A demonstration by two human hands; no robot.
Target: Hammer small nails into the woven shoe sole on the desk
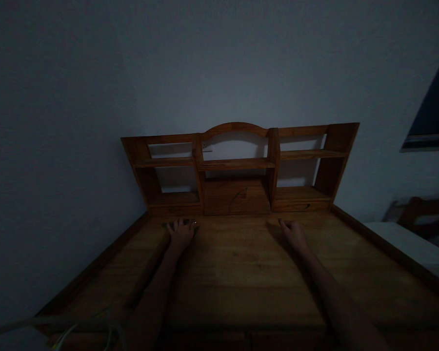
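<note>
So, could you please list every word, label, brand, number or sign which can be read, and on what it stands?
There are none to read on the desk, the shelf unit or the wall.
The small mark on the middle panel is too dim to make out.

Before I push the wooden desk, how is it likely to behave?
The wooden desk will probably feel heavy and stiff, given its breadth and solid-looking wood. The wooden hutch at its back likely adds weight up high, so a hard shove might rock it. Pushed forward, it would probably meet the wall behind.
</note>
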